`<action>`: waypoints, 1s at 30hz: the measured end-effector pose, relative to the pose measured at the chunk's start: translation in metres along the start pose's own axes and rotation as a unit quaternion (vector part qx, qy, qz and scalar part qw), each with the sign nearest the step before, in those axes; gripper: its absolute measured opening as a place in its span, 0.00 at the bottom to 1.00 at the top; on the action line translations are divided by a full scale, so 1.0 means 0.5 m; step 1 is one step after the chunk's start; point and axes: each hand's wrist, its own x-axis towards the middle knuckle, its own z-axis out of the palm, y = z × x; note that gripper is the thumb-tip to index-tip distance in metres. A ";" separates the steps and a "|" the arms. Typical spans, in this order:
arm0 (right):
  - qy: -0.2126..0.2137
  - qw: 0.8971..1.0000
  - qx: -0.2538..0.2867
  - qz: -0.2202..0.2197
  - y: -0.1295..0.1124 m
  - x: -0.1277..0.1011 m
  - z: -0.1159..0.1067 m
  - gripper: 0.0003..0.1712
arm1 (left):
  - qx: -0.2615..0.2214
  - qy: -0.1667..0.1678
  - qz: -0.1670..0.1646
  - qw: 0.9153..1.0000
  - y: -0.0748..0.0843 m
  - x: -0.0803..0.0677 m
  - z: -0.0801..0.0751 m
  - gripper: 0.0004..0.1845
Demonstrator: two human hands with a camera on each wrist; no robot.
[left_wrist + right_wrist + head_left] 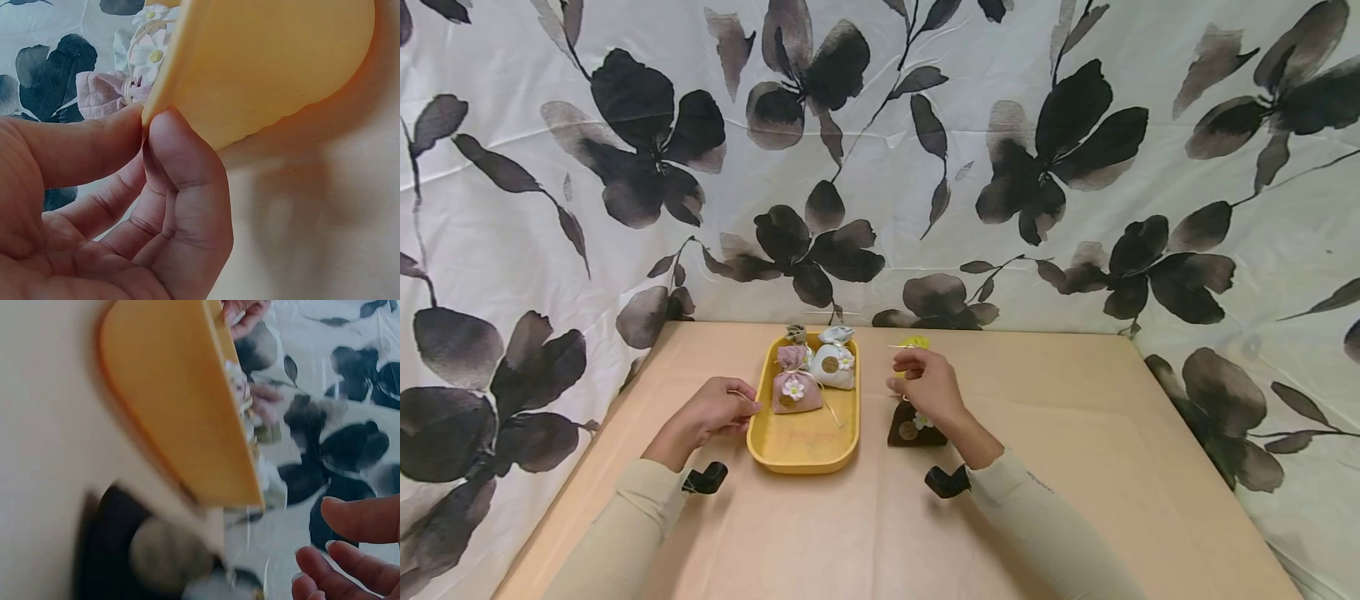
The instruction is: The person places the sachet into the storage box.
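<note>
**Tray edge pinched at the left, dark sachet under the right hand**

Head view: a yellow tray (805, 437) is seen at the centre of the frame on a tan table (1075, 467). A pink sachet (795, 385) and a white sachet (833, 363) are lying in its upper half. The left hand (711, 412) is placed against the tray's left rim. Right of centre, the right hand (928, 385) is held above a dark sachet (913, 427), with a yellow sachet (914, 342) just beyond it.

Left wrist view: the tray (262, 69) rim is pinched between thumb and forefinger of the left hand (119, 206).

Right wrist view: the fingers of the right hand (350, 550), at the lower right, are loosely bent and nothing is held. The dark sachet (119, 550) is blurred at the lower left.
</note>
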 end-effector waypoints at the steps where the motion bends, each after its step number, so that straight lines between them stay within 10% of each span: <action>1: 0.002 1.000 0.002 0.002 0.011 -0.003 -0.011 0.23 | 0.002 0.001 -0.001 1.000 0.000 0.001 0.000 0.13; 21: -0.108 0.992 -0.014 0.070 0.137 -0.055 -0.072 0.39 | 0.002 0.007 -0.011 1.000 0.003 0.002 0.005 0.13; 30: -0.074 0.994 -0.005 0.085 0.144 -0.046 -0.051 0.31 | 0.003 0.008 -0.002 1.000 0.007 0.000 -0.001 0.15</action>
